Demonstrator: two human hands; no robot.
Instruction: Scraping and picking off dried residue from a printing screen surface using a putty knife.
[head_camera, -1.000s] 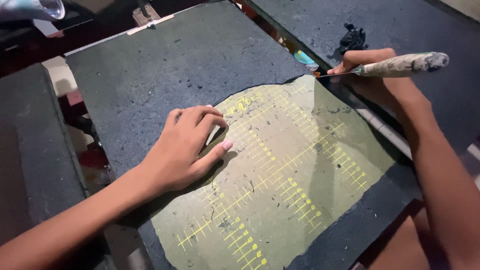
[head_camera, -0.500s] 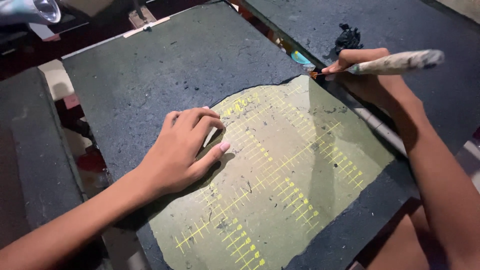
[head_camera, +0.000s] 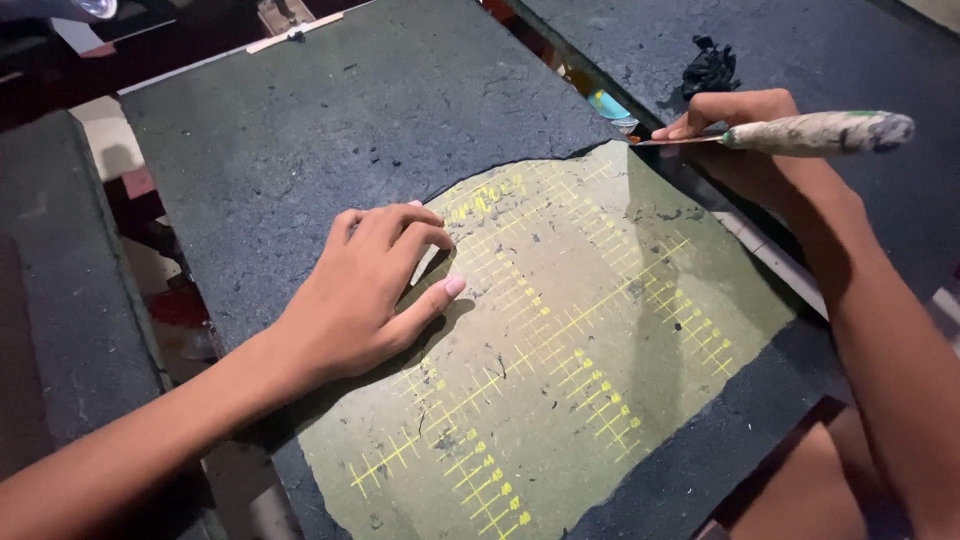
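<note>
A worn olive-green cutting mat (head_camera: 590, 330) with yellow grid marks lies on a dark speckled board (head_camera: 350, 130). My left hand (head_camera: 365, 295) rests flat on the mat's left edge, fingers curled and pressing down, holding nothing. My right hand (head_camera: 740, 125) sits beyond the mat's far right corner and grips a tool with a thick, paint-caked handle (head_camera: 815, 132). The thin tip of the tool points left, toward the mat's corner. My right forearm runs down the right side of the view.
A second dark board (head_camera: 800, 50) lies at the upper right with a crumpled black scrap (head_camera: 708, 70) on it. A turquoise object (head_camera: 610, 105) shows in the gap between the boards. Another dark slab (head_camera: 60, 290) sits at the left.
My right hand has shifted slightly with the tool, staying at the mat's far corner. My left hand stays pressed on the mat.
</note>
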